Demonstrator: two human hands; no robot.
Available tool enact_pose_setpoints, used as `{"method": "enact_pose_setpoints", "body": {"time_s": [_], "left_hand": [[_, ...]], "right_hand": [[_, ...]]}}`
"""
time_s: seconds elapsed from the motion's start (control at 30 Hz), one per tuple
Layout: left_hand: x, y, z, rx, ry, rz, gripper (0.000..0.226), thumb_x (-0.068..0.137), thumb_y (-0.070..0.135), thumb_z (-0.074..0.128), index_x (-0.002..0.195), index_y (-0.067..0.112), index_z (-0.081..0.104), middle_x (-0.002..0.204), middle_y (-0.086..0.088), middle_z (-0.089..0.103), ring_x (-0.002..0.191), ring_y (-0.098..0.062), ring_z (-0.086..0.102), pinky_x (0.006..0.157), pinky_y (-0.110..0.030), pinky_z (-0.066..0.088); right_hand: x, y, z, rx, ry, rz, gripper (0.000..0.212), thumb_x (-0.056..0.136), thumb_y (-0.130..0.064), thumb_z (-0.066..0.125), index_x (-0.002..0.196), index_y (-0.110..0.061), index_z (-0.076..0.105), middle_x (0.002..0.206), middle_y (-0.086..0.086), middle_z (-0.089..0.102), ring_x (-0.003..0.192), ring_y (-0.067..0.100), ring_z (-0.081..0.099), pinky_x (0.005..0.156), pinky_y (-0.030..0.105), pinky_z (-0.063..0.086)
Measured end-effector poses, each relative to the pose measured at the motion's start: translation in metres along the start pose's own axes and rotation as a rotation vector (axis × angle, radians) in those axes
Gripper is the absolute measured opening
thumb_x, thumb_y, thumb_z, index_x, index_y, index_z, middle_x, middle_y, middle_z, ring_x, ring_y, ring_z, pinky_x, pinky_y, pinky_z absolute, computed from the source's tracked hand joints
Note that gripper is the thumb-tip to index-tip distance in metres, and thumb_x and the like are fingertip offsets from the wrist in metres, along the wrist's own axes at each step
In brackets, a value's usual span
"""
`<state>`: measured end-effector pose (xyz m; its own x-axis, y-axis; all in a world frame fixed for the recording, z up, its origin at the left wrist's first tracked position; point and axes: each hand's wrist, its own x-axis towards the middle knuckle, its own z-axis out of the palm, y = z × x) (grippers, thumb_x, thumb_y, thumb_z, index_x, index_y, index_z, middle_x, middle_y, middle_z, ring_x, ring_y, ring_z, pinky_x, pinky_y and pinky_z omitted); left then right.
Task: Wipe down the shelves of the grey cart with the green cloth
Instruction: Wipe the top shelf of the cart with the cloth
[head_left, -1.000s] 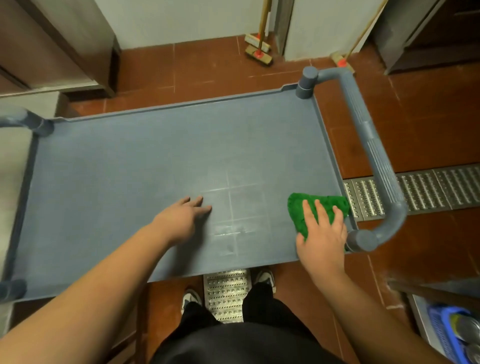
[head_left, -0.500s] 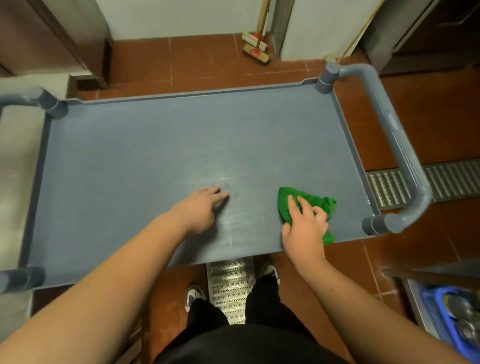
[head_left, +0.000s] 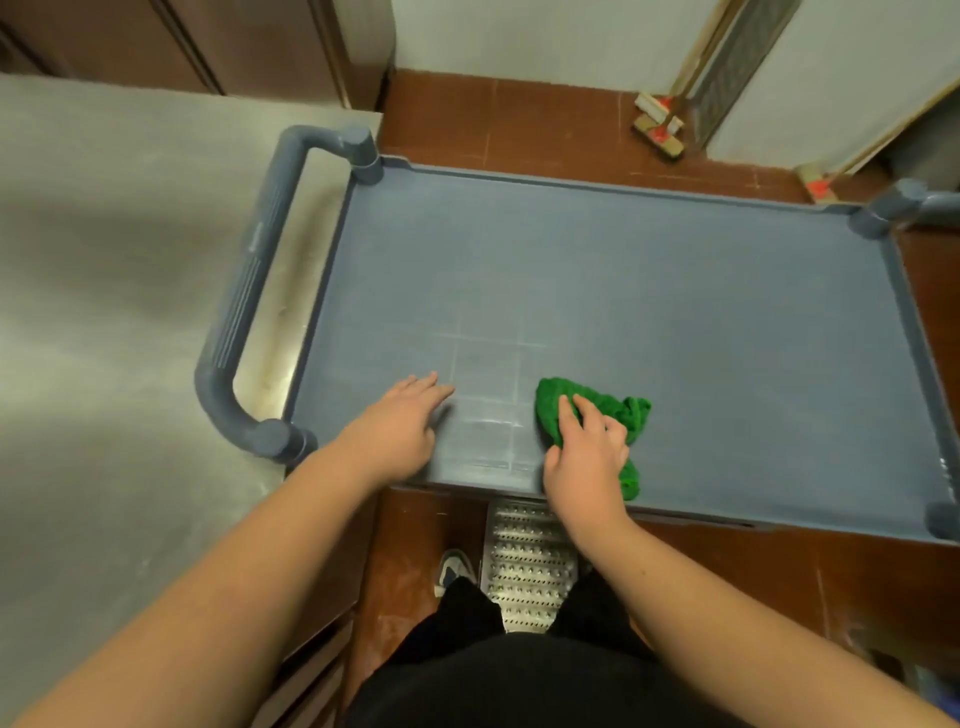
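Note:
The grey cart's top shelf (head_left: 649, 312) fills the middle of the view, with a thick grey handle (head_left: 244, 312) at its left end. A crumpled green cloth (head_left: 623, 410) lies on the shelf near the front edge. My right hand (head_left: 587, 457) presses down on the cloth with fingers spread over it. My left hand (head_left: 400, 426) rests flat on the bare shelf to the left of the cloth, fingers apart and holding nothing. Pale wipe streaks mark the shelf between the two hands.
A steel counter (head_left: 104, 312) runs along the left, close to the cart handle. Brooms (head_left: 660, 130) lean against the white wall at the back. A metal drain grate (head_left: 524, 566) lies in the red tile floor under the cart's front edge, by my feet.
My right hand has slid the cloth leftwards along the front edge, away from the right corner. The view has swung left, bringing the left handle and steel counter into sight.

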<state>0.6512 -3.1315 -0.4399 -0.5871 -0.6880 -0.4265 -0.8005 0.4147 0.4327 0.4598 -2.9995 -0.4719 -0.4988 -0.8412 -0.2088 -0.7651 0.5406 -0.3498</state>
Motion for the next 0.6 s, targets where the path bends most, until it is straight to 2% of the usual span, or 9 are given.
{"method": "enact_pose_setpoints", "body": {"time_s": [0.27,0.37,0.43,0.5,0.6], "left_hand": [[-0.058,-0.065,-0.013,-0.170,0.124,-0.115,0.063,0.090,0.001,0.042,0.151,0.010,0.027,0.159,-0.011,0.023,0.147,-0.023,0.020,0.117,-0.025,0.010],[-0.076,-0.069,-0.007,-0.246,0.104,-0.135,0.063,0.090,0.005,0.048,0.150,0.008,0.026,0.152,-0.011,0.035,0.140,-0.024,0.034,0.116,-0.027,0.021],[-0.082,-0.072,0.000,-0.313,0.105,-0.135,0.061,0.093,0.013,0.047,0.149,0.010,0.024,0.147,-0.011,0.039,0.134,-0.023,0.040,0.115,-0.034,0.029],[-0.083,-0.075,0.008,-0.335,0.111,-0.129,0.064,0.095,0.021,0.042,0.152,0.013,0.015,0.153,-0.013,0.029,0.141,-0.023,0.031,0.117,-0.040,0.027],[-0.075,-0.064,0.012,-0.277,0.164,-0.118,0.074,0.093,0.014,0.042,0.155,0.017,0.002,0.162,-0.011,0.003,0.150,-0.024,0.004,0.122,-0.039,0.009]], "right_hand": [[-0.015,-0.128,0.052,-0.020,-0.091,-0.226,0.067,0.087,-0.018,0.059,0.150,-0.011,0.038,0.155,0.012,0.034,0.124,0.037,0.036,0.104,0.051,0.033],[-0.019,-0.168,0.067,-0.022,-0.150,-0.361,0.067,0.087,-0.019,0.057,0.150,-0.012,0.037,0.155,0.010,0.034,0.124,0.034,0.036,0.105,0.048,0.032],[-0.018,-0.181,0.072,-0.030,-0.177,-0.414,0.067,0.088,-0.022,0.055,0.151,-0.014,0.036,0.156,0.009,0.033,0.126,0.033,0.035,0.107,0.047,0.031],[-0.017,-0.179,0.070,-0.059,-0.184,-0.456,0.069,0.087,-0.029,0.054,0.152,-0.017,0.034,0.158,0.006,0.032,0.129,0.032,0.034,0.109,0.046,0.030],[-0.018,-0.152,0.058,-0.027,-0.213,-0.534,0.072,0.089,-0.042,0.050,0.155,-0.022,0.029,0.162,0.000,0.024,0.139,0.026,0.025,0.117,0.045,0.025]]}}
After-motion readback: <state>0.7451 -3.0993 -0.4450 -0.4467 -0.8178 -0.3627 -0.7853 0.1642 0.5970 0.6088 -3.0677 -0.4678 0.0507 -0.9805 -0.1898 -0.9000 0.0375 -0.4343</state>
